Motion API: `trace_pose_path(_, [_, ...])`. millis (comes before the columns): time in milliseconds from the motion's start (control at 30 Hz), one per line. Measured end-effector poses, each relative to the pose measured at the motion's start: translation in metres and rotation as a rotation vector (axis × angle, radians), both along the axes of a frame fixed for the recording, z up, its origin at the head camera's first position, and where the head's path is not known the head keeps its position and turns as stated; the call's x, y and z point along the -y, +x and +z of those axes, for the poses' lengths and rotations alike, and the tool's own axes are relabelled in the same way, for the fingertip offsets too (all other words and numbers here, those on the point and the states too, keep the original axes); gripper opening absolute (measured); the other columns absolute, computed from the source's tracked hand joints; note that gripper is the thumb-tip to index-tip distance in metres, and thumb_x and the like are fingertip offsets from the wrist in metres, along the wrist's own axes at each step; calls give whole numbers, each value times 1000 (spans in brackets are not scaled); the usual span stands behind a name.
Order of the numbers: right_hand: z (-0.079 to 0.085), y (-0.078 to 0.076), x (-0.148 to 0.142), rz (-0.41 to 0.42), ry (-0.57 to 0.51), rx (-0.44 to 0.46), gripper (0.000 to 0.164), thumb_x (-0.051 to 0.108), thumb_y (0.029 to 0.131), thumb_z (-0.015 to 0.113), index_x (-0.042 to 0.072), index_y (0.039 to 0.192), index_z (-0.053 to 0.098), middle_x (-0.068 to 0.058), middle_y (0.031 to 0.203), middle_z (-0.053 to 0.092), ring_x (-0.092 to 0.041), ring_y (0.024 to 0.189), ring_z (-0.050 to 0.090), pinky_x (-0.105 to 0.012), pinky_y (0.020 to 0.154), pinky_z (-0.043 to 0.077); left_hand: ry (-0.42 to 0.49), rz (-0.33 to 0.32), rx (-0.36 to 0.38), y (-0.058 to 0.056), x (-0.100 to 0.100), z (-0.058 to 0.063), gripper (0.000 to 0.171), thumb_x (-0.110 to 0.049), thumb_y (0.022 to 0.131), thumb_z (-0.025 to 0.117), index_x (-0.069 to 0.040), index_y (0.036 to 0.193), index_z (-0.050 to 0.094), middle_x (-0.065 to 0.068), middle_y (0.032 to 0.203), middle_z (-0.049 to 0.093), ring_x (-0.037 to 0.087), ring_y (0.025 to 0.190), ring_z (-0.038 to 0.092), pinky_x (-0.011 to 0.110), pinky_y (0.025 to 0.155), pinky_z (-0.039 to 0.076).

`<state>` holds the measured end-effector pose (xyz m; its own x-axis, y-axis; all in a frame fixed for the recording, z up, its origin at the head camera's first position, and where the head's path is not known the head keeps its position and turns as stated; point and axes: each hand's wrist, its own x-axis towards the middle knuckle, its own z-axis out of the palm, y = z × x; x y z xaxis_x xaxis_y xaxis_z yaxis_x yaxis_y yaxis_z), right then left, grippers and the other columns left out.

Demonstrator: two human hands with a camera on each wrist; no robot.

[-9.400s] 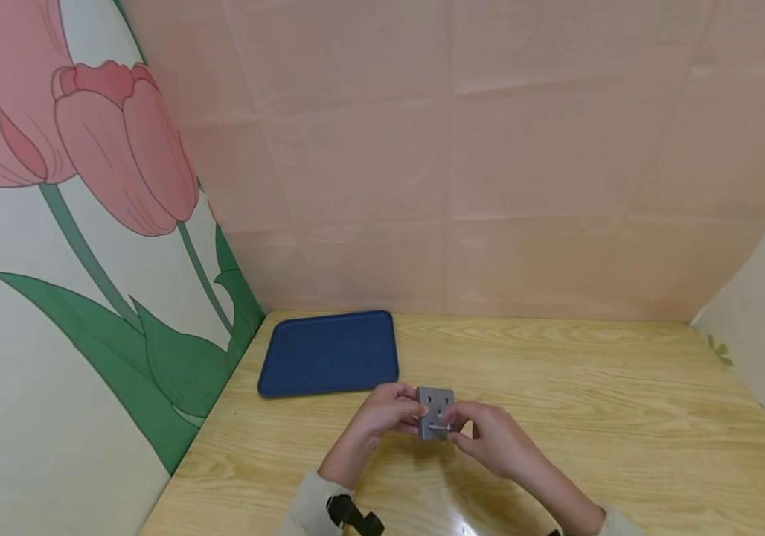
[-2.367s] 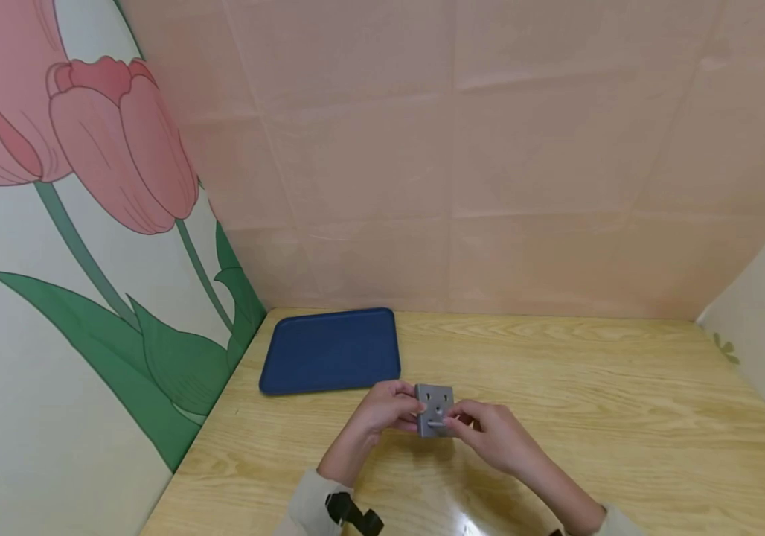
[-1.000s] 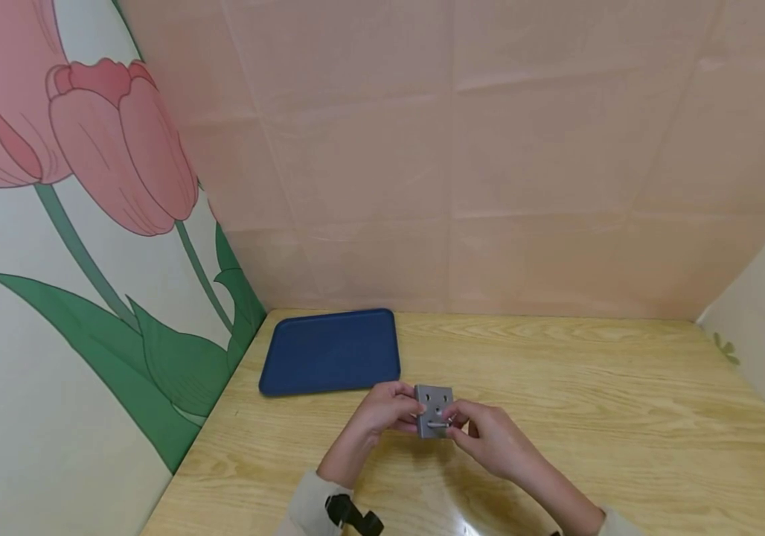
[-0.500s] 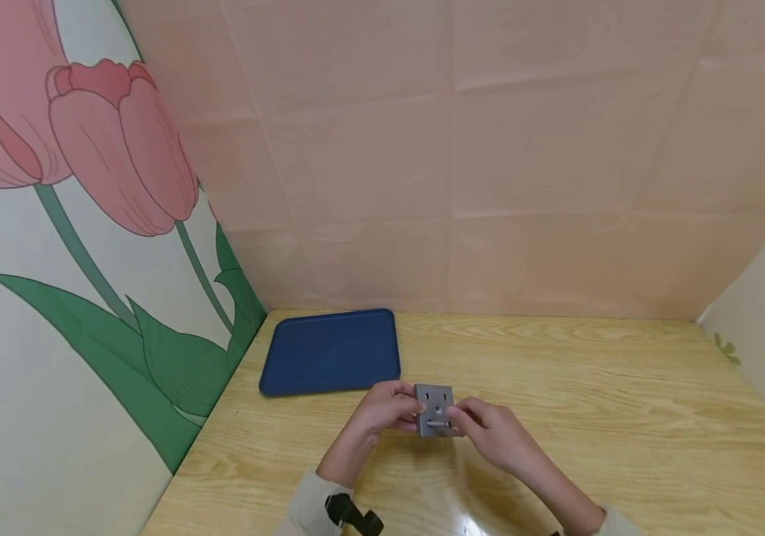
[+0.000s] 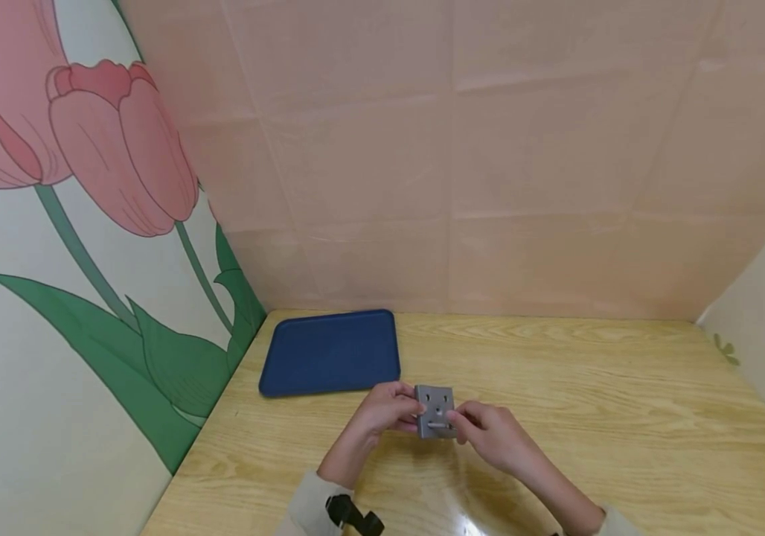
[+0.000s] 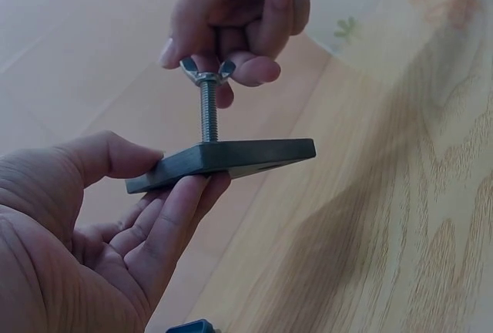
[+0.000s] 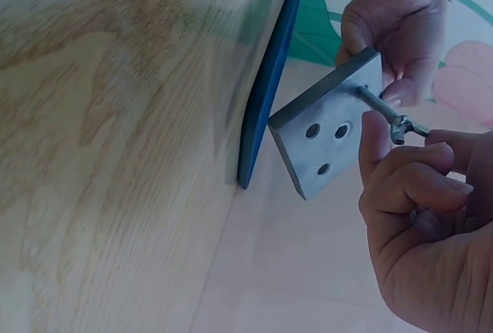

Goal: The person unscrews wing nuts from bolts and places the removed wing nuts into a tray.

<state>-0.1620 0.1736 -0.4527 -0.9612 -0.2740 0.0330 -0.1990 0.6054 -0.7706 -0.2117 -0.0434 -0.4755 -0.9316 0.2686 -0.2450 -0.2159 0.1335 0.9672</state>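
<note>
A flat grey metal plate (image 5: pixel 431 393) with several holes is held up over the table. My left hand (image 5: pixel 382 408) grips its left edge, thumb on the near face and fingers behind. A wing screw (image 6: pixel 209 109) stands out from one corner hole, its threaded shank showing between the plate and the winged head. My right hand (image 5: pixel 493 432) pinches that head at the plate's lower right. In the right wrist view, the thumb and index finger lie on either side of the wings (image 7: pixel 400 129), the other fingers curled.
A dark blue tray (image 5: pixel 329 353) lies at the back left of the wood-grain table (image 5: pixel 590 387), beyond the left hand. Behind the table rises a pinkish-brown covered wall (image 5: pixel 449 186), with a tulip-printed wall (image 5: pixel 121 298) along the left side.
The plate and left hand stay almost in place. The right thumb and fingers shift repeatedly round the winged head; from 1.0 s ago the thumb has come round in front of it.
</note>
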Motion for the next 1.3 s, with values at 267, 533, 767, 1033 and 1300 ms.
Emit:
trace_pose_path(267, [1,1,0,51,-7,-5,24,32,102,60,11,100,71,3,73,63,-8,57,45,-22,49,37,-2,11,6,-1,1,0,22,-7,86,74,1,106,68,13,93,75,21,75,74,32,65,63])
trace_pose_path(533, [1,1,-4,140,-26,-54,22,28,99,66,8,107,69,8,78,66,-4,62,53,-21,52,43,3,5,-1,0,0,0,22,-6,87,73,2,106,67,13,94,75,23,77,75,33,66,63])
trace_pose_path(767, [1,3,-3,148,-23,-112,13,18,96,70,9,105,69,3,82,70,-2,59,50,-20,50,41,-2,-2,-13,1,-1,1,24,-6,87,72,4,108,67,14,95,75,24,78,75,35,66,63])
trace_pose_path(1033, [-1,3,0,153,18,-177,13,6,92,70,12,104,70,2,84,70,-1,54,45,-20,46,39,6,-1,-1,2,-1,0,22,-6,87,72,3,107,67,13,94,75,22,76,74,33,65,63])
trace_pose_path(1300, [-3,3,1,171,23,-214,15,2,91,71,12,102,71,3,86,69,0,56,46,-20,46,42,7,-3,-8,2,0,-2,24,-6,87,72,3,109,67,13,94,75,23,77,74,33,65,63])
